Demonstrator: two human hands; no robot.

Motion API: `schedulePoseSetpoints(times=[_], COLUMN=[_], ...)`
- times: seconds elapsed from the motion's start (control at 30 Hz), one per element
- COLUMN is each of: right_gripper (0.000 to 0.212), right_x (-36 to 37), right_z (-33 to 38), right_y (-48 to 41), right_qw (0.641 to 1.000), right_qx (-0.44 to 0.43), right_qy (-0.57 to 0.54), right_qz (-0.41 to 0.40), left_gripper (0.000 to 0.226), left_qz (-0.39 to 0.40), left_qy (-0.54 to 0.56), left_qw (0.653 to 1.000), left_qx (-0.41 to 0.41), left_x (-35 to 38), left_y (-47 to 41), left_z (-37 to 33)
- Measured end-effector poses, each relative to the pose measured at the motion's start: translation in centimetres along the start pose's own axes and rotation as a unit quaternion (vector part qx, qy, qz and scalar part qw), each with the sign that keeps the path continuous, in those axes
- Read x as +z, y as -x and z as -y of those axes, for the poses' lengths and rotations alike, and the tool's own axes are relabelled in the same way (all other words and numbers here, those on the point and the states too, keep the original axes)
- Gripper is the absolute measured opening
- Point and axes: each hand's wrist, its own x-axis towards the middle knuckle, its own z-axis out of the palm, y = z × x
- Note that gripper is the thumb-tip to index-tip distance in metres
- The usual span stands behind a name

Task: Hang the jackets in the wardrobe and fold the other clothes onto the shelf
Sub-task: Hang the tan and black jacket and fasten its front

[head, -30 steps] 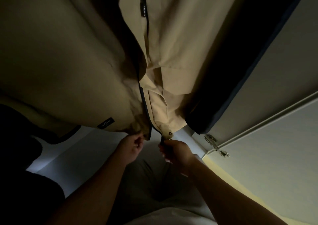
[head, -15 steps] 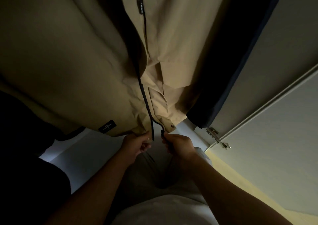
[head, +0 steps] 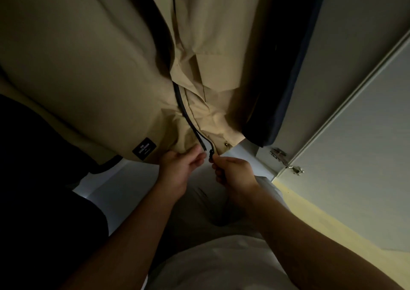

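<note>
I watch my left hand (head: 182, 167) pinch the bottom hem of the tan jacket (head: 88, 68), which hangs in the wardrobe (head: 346, 57) beside a navy garment (head: 278, 112), while my right hand (head: 235, 175) pinches the black zipper (head: 210, 154) at its lower end.

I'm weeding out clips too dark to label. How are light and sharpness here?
Head view: dim, its left edge nearly black; the jacket, the left hand and the right hand at the zipper are readable but soft; brightest is the floor at right; no glare.
</note>
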Motion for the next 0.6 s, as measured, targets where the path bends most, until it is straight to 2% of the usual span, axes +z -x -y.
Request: schedulePoseSetpoints(times=[0.1, 0.2, 0.6], right_gripper=[0.022, 0.023, 0.022], right_x=[0.3, 0.5, 1.4], right_z=[0.3, 0.7, 0.7], right_y=[0.6, 0.9, 1.1], right_qw=[0.999, 0.999, 0.997], right_qx=[-0.004, -0.009, -0.026], right_qy=[-0.033, -0.031, -0.047], right_qz=[0.003, -0.008, -0.054], left_gripper=[0.009, 0.008, 0.009], left_qz=[-0.013, -0.017, -0.027], left_qy=[-0.054, -0.081, -0.059], left_qw=[0.996, 0.991, 0.991], left_qx=[0.066, 0.104, 0.119], left_x=[0.7, 1.0, 2.0], left_y=[0.1, 0.2, 0.5], left_z=[0.1, 0.3, 0.1])
